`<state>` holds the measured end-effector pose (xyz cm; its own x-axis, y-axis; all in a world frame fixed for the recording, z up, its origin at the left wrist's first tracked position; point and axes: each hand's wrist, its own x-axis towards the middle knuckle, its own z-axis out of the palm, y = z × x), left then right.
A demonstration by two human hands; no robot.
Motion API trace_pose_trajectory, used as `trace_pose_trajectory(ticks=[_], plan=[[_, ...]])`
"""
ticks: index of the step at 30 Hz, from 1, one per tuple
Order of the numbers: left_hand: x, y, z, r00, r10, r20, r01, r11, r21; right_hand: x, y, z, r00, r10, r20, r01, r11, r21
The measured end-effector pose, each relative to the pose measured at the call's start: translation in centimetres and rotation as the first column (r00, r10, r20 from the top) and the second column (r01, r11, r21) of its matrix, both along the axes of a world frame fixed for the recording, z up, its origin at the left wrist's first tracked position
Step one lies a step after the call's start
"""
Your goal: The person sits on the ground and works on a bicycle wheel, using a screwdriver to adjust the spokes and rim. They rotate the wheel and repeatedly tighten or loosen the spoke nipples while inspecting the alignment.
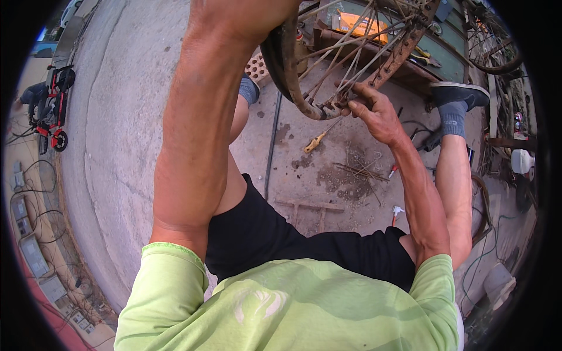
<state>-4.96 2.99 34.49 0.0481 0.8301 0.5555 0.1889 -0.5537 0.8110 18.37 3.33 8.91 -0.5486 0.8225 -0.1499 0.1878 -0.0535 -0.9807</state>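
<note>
A rusty spoked wheel is raised in front of me, its upper part cut off by the frame's top edge. Thin spokes cross inside its rim, and a row of holes shows along the brown inner band. My right hand is at the wheel's lower edge, thumb and fingers closed about the rim where spokes meet it. Up at the top edge, my left hand is against the wheel's left side; its fingers are hidden. Below the wheel, a yellow-handled screwdriver lies on the ground.
Loose thin rods and a rusty T-shaped metal bar lie between my legs. An orange box rests on a greenish bench ahead. Another spoked wheel stands far right. A red two-wheeler is at far left.
</note>
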Motion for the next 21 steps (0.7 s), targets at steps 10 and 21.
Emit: trace_pose_trajectory(ticks=[10, 21], plan=[[0.4, 0.0, -0.1, 0.997, 0.004, 0.076, -0.002, 1.000, -0.028, -0.9, -0.2, 1.1, 0.973, -0.097, 0.208, 0.019, 0.938, 0.346], [1.9, -0.4, -0.6, 0.990, -0.085, 0.113, 0.083, 0.996, 0.023, -1.9, -1.3, 0.0, 0.946, -0.257, 0.199, 0.141, 0.876, 0.461]])
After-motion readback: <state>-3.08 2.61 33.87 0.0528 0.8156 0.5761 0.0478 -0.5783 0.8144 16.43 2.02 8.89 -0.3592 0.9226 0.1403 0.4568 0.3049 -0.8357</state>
